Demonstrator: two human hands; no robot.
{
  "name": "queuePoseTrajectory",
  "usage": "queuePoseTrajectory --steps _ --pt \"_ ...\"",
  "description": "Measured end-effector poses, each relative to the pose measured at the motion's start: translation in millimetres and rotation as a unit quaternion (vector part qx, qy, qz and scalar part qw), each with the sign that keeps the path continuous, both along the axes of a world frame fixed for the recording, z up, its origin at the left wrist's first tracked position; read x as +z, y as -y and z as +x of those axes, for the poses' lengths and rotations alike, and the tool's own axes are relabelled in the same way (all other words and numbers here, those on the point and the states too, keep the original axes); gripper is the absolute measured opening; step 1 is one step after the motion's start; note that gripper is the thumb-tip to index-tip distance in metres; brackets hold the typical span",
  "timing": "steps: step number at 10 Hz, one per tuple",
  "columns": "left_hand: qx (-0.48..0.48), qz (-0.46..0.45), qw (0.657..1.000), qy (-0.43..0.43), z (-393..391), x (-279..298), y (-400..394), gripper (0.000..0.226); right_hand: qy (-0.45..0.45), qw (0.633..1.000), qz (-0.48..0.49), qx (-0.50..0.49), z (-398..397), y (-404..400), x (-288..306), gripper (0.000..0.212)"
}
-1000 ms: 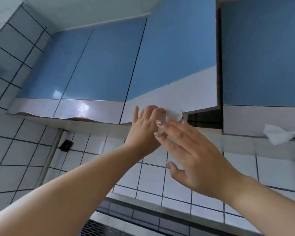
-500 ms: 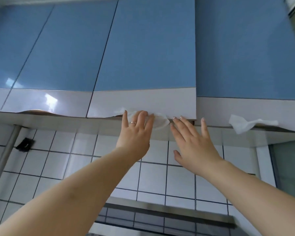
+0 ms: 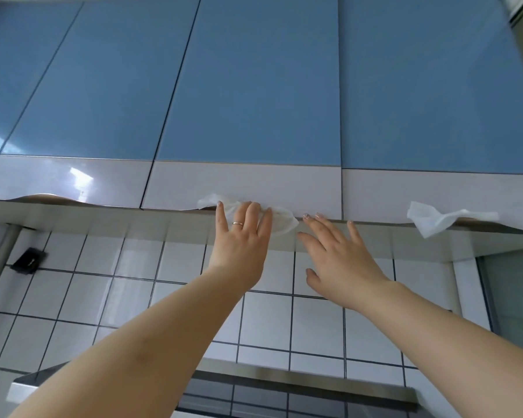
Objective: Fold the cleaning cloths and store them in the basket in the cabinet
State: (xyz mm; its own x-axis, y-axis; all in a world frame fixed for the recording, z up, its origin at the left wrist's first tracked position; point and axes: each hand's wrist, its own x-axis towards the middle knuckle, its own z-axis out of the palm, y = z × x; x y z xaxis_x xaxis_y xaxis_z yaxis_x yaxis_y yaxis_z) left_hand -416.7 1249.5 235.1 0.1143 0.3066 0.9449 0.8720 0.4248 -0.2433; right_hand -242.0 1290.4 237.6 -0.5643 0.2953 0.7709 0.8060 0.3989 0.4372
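Under blue cabinet doors (image 3: 248, 86), left hand (image 3: 242, 236) presses white cloth (image 3: 284, 220).

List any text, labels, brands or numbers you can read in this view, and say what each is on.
None: no readable text anywhere in the head view.
Cabinet doors: plain blue and white, no label.
Cloth under the left hand: blank white.
Second cloth, to the right of the right hand: blank white.
Black wall fitting: too small to tell if it bears any marking.
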Motion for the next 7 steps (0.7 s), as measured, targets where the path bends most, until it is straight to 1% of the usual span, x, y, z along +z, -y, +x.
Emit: queuePoseTrajectory --steps 4,5,6,7 --pt "-0.008 0.007 1.0 -0.002 -5 -1 -9 0.078 -0.017 1.0 0.001 0.017 -3 -10 0 0.061" --pt "-0.024 0.002 1.0 0.004 -4 3 -6 0.077 -0.017 1.0 -0.006 0.02 -1 -9 3 0.062" --pt "-0.063 -0.013 0.997 0.03 -5 2 -3 0.08 -0.023 0.999 0.002 0.038 0 -7 2 0.063" --pt "-0.079 -0.037 0.995 0.04 -4 -6 3 0.087 -0.019 0.999 0.017 0.045 0 -2 2 0.063"
